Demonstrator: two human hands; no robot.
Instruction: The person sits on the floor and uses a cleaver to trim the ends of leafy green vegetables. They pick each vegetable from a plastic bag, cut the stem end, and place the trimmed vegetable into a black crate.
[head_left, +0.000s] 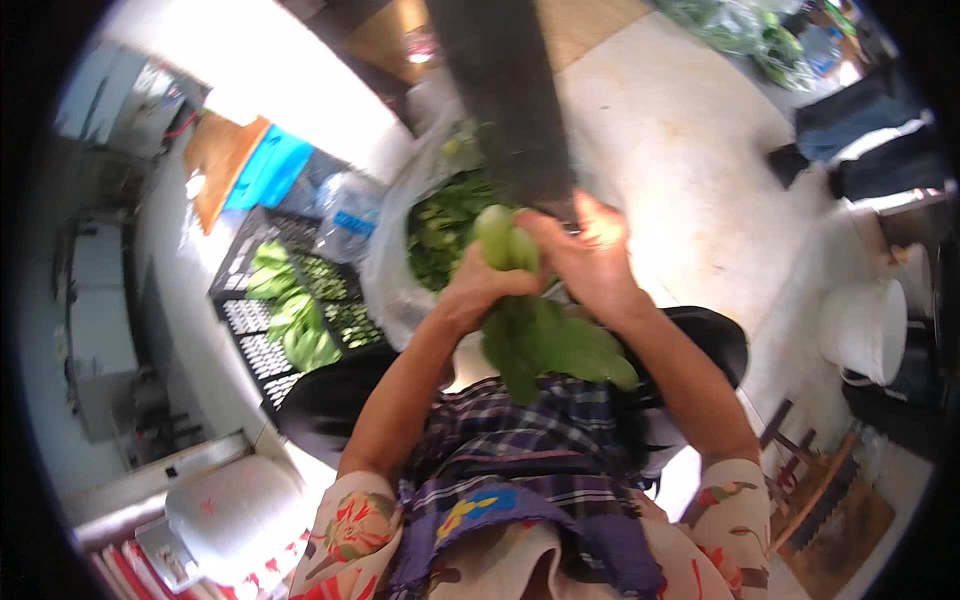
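My left hand (491, 281) is wrapped around a head of bok choy (495, 232). Its pale stalk ends point away from me, and its leaves (551, 345) hang down over my lap. My right hand (592, 259) presses thumb and fingers against the right side of the stalks. Just beyond them, a large white plastic bag (386, 262) stands open with many loose green leaves (446, 217) inside. A broad dark flat bar (510, 97) reaches from the top edge down to my right hand; whether I touch it I cannot tell.
On the left sits a black plastic crate (259, 337) with heads of bok choy (292, 307). Behind it are a wrapped clear package (349, 214) and a blue box (266, 169). A white bucket (862, 330) and another person's legs (862, 142) are on the right. A wooden stool (814, 487) is nearby.
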